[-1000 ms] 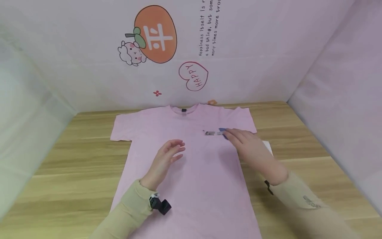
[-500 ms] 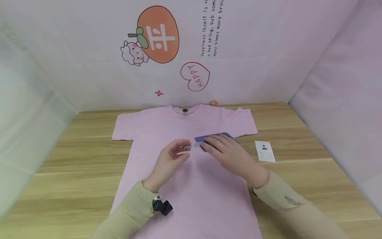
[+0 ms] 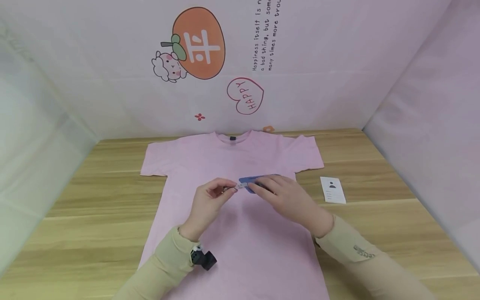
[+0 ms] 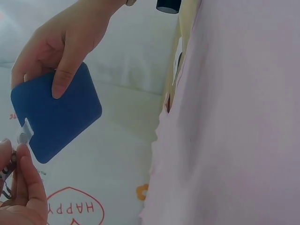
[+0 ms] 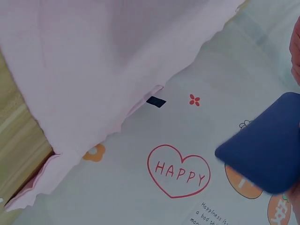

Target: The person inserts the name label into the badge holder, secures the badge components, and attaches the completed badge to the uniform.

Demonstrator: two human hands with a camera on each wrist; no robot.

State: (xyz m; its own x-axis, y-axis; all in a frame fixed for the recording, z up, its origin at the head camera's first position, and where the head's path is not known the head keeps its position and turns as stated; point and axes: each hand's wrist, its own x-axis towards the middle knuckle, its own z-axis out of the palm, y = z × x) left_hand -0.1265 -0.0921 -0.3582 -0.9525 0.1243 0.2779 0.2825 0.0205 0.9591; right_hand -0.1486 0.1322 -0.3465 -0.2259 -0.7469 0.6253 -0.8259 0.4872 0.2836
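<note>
My right hand grips a blue badge holder, raised above a pink T-shirt that lies flat. In the left wrist view, that thumb lies across the holder's face. A short clear strap sticks out from a notch in the holder's edge. At the strap's other end, my left hand pinches a small metal clip between thumb and fingers. In the right wrist view the holder's plain back faces the camera, and the clip is hidden there.
On the wooden table, right of the shirt, lies a white ID card printed with a person icon. A printed white cloth hangs behind the table, with more pale cloth at both sides.
The right hand has lifted the badge holder off the shirt's chest and carried it left. The left hand, bare before, now grips the clip. The ID card has come into full view.
</note>
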